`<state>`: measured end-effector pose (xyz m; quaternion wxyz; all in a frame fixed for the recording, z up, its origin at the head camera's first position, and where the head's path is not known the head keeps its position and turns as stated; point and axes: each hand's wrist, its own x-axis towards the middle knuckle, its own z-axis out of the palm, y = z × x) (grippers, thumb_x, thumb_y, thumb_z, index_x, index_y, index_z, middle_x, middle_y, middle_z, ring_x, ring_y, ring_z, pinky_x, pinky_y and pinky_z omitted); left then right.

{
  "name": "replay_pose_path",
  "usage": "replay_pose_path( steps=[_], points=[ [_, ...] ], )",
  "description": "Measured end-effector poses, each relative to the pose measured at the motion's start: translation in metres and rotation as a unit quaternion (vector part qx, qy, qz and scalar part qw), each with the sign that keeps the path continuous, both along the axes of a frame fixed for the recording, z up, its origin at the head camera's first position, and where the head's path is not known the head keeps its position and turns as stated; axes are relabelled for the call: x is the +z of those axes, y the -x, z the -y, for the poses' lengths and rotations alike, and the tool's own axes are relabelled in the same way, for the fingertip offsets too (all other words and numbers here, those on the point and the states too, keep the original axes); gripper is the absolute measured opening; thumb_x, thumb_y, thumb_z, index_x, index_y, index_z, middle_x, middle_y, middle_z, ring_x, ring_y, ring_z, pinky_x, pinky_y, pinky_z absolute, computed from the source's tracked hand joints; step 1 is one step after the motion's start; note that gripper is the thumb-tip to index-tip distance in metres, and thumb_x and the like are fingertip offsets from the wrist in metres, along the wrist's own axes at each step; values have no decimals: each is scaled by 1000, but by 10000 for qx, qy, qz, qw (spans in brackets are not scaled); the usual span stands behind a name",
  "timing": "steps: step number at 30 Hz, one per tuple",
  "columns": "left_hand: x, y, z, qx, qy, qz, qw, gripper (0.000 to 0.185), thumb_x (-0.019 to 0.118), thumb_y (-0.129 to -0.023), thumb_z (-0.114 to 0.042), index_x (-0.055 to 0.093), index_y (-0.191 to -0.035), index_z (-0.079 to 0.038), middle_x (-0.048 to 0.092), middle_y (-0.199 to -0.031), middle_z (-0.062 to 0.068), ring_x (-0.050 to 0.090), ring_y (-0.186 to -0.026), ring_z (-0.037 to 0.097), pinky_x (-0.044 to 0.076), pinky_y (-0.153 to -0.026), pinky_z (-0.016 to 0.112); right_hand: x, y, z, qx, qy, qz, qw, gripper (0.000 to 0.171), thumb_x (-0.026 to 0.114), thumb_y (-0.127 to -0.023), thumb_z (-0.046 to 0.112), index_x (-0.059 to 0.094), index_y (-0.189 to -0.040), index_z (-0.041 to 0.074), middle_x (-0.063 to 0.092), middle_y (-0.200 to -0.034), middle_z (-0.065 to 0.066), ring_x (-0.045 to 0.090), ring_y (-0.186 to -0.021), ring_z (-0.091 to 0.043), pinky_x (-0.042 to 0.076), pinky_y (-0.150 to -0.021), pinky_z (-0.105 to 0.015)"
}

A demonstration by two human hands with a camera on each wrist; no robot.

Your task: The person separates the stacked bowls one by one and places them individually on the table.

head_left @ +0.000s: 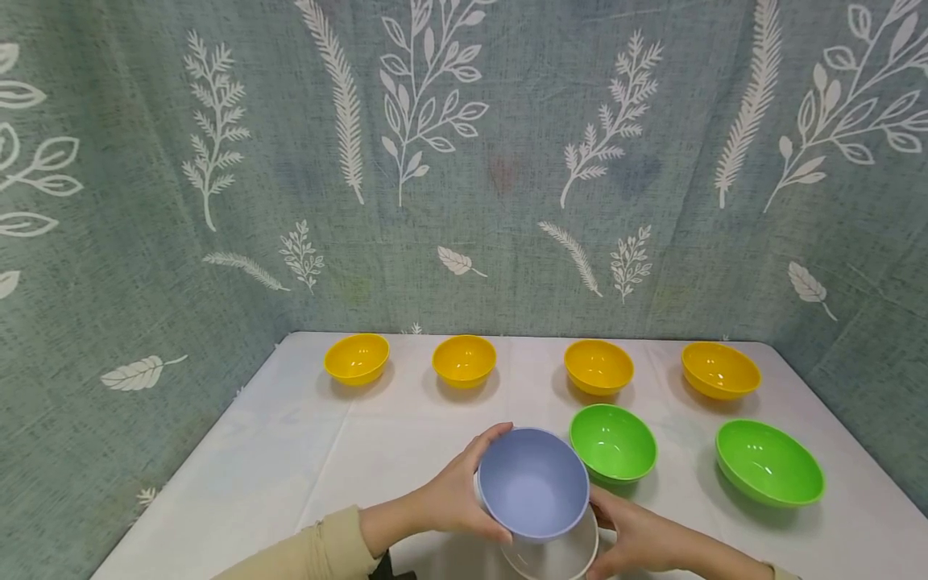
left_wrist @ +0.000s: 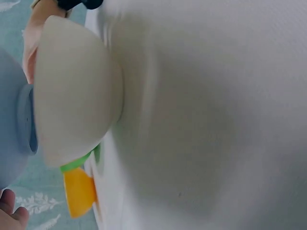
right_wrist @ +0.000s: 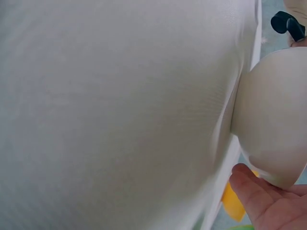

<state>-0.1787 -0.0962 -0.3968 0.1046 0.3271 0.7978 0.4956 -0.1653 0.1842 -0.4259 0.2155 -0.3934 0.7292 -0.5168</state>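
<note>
Fingers (head_left: 484, 528) curled round smooth, round lilac plastic bowl (head_left: 532, 483) above white bowl (head_left: 554, 556).

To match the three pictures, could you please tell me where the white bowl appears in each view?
Head: white bowl at bottom centre, under the tilted blue bowl, between both hands.
Left wrist: white bowl fills the upper left, seen from outside.
Right wrist: white bowl at the right edge, above the fingertips.
Shared landmark: the white tablecloth.
</note>
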Motion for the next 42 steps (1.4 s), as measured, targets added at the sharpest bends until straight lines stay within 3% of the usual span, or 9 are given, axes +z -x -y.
replay_pose_path(
  steps=[6, 12, 14, 21, 28, 34, 42],
  points=[
    [3, 6, 9, 56, -301, -124, 9995, 114, 87, -54, -7, 17, -144, -12, 34, -140, 12, 40, -121, 24, 35, -99, 34, 2, 1, -1, -62, -249, 148, 9996, 102, 78, -71, 15, 9, -141, -11, 17, -141, -38, 39, -122, -2, 35, -95, -14],
    [6, 11, 19, 364, -297, -315, 9984, 116, 87, -52, -7, 17, -144, -7, 34, -141, 13, 39, -122, 28, 33, -101, 41, 5, -1, -1, -345, -753, 240, 9963, 104, 78, -71, 20, 9, -143, -8, 14, -142, -37, 40, -125, -32, 40, -96, -38],
    [6, 13, 22, 490, -292, -328, 9978, 116, 88, -52, -7, 17, -144, -6, 34, -142, 13, 38, -122, 29, 32, -101, 45, 5, -2, -1, -396, -792, 185, 9959, 103, 79, -70, 19, 10, -143, -7, 16, -142, -36, 41, -124, -33, 40, -95, -40],
    [3, 21, 33, 918, -314, -121, 9952, 114, 87, -54, -13, 18, -143, -6, 37, -137, 14, 41, -119, 31, 35, -96, 49, 3, -2, -2, -364, -681, 83, 9970, 103, 78, -71, 20, 9, -142, -9, 19, -142, -35, 43, -121, -7, 39, -92, -14],
    [-3, 26, 41, 1410, -286, 135, 9895, 114, 88, -54, -22, 18, -144, -8, 39, -136, 15, 44, -116, 31, 39, -94, 46, 5, -3, -1, -394, -808, 172, 9958, 102, 78, -72, 22, 10, -142, -9, 20, -142, -34, 43, -122, -11, 41, -94, -22],
    [-11, 33, 46, 1955, -292, 160, 9801, 115, 88, -53, -21, 20, -144, -8, 41, -135, 13, 45, -115, 30, 40, -94, 47, 6, -4, -1, -440, -894, 299, 9946, 103, 78, -72, 24, 11, -143, -7, 20, -143, -32, 42, -120, -4, 38, -93, -15],
    [-18, 40, 51, 2363, -154, 174, 9714, 112, 88, -53, -22, 23, -142, -5, 39, -137, 17, 44, -117, 31, 38, -96, 49, 7, -3, -1, -464, -939, 353, 9939, 102, 77, -72, 24, 11, -143, -6, 20, -144, -31, 42, -120, -3, 37, -92, -13]
  ],
)
